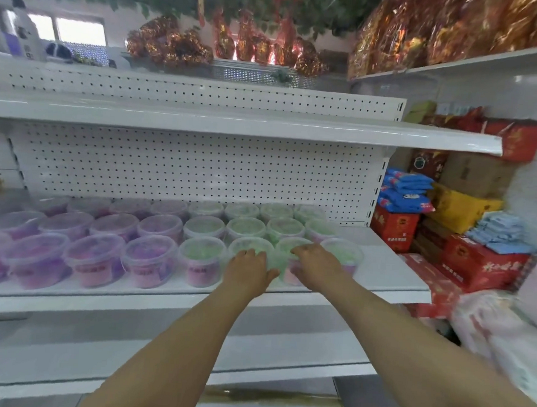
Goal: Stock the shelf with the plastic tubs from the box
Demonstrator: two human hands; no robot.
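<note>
"White metal shelf point(382, 271), pegboard point(200, 168) behind it. What stands on it?" asks one.

"Tubs of clear plastic with lids, three rows deep," says the other. "Purple tubs point(96, 256) fill the left part and green tubs point(244, 224) the right, packed side by side."

"And the hands?"

"Both reach in over the front edge to the green front row. The left hand point(248, 270) lies against the near side of the second green tub point(252, 243). Its fingers reach up to the lid and its thumb spreads to the right. I cannot tell whether it grips or only touches, because the picture is smeared there."

"The right hand?"

"The right hand point(317, 265) sits on the third green tub point(284, 260), just beside the second, with its fingers curled over the lid. It holds that tub, which stands upright on the shelf near the front edge."

"Anything right of it?"

"A fourth green tub point(344, 254), last in the row, close against the third."

"Around the shelf?"

"Another white board point(234, 120) runs above. To the right, red cartons point(393, 228), blue packets point(406, 192) and a yellow bag point(459, 210) are stacked together. High up sit gold and red foil packs point(425, 34)."
</note>
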